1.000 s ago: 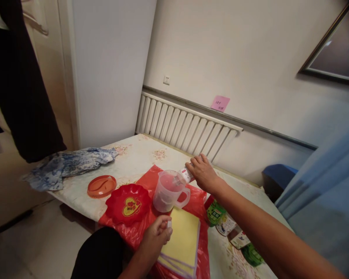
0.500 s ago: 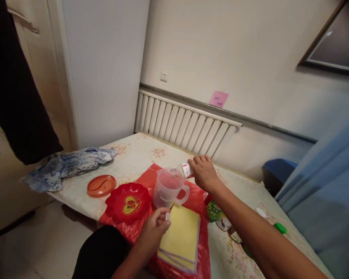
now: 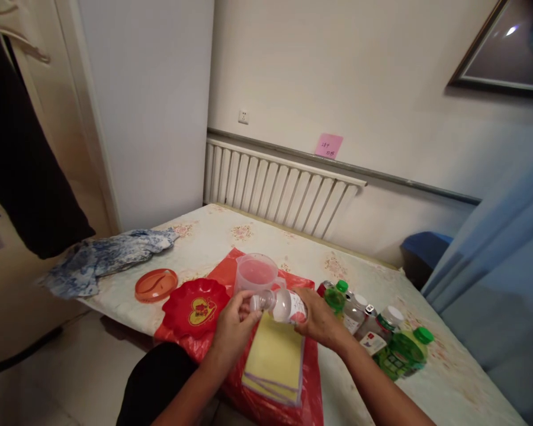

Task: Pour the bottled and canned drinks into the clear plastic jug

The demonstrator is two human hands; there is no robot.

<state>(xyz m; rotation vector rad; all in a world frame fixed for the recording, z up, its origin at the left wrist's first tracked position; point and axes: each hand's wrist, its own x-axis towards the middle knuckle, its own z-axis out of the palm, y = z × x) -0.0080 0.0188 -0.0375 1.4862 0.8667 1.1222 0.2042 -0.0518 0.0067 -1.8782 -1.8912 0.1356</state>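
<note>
My right hand (image 3: pixel 318 315) wraps the labelled lower part of a clear plastic bottle (image 3: pixel 282 305), held nearly level with its neck pointing left. At the mouth, my left hand (image 3: pixel 236 321) pinches a whitish bottle cap (image 3: pixel 256 302); whether it is screwed on I cannot tell. Just behind the bottle stands a translucent measuring jug (image 3: pixel 256 270), its handle partly hidden by the bottle. Below both hands lies a stack of yellow cloths (image 3: pixel 275 358) with pale purple edging, on a red plastic sheet (image 3: pixel 311 378).
A scalloped red plate (image 3: pixel 220 294) and an orange dish (image 3: pixel 156 284) lie to the left, near a blue-patterned cloth (image 3: pixel 124 251). Several bottles, one a green-capped bottle (image 3: pixel 402 353), stand to the right. A radiator (image 3: pixel 279 186) runs behind the flowered tabletop (image 3: pixel 242 231).
My right hand has brought the bottle down from the jug's rim towards me. My left hand has raised the cap to the bottle's mouth. More of the right-hand bottles now show.
</note>
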